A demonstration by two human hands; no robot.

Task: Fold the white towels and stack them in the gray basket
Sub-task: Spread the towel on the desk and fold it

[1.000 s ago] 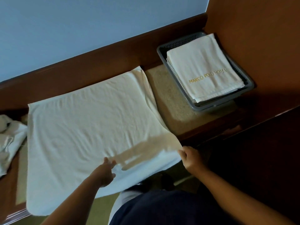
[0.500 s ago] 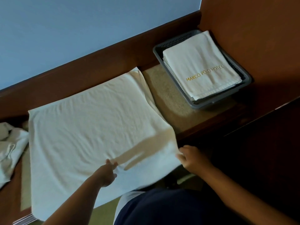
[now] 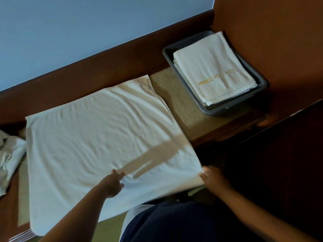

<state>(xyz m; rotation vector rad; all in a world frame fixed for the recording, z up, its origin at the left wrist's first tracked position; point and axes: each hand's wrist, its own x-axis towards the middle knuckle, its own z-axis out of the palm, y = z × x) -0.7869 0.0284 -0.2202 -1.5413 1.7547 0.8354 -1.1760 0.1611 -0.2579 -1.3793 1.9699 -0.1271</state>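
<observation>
Blue wall up top, dark wood counter (image 3: 122,67) slanting beneath it, beige inlay (image 3: 176,102) bare at centre. Down at six o'clock, left hand (image 3: 113,185) on the spread towel (image 3: 97,145), fingers bunched and apparently pinching cloth just inside the near edge, right where the creases gather. Over at four o'clock, right hand (image 3: 212,179) gripping that same towel's near right corner, thumb on top. Spread flat across the middle of the counter, with the near hem spilling over the front lip. Reads as the start of a fold, nothing doubled over yet. Best played like this: raise both pinches together, keep the hem taut between them, and carry the corner over in one clean sweep, probably toward nine o'clock with the left pinch as the hinge. Land corner on corner, then flatten from the crease outward to chase those ripples at centre. Mind the overhang, likely to drag the cloth off the lip if the grip slackens. Further out at two o'clock, gray basket (image 3: 227,110) tucked into the corner, folded towels (image 3: 213,67) stacked inside with gold lettering on top: a handy size guide for the finished fold. Far out at nine o'clock, crumpled towels (image 3: 10,154) waiting in a heap.
</observation>
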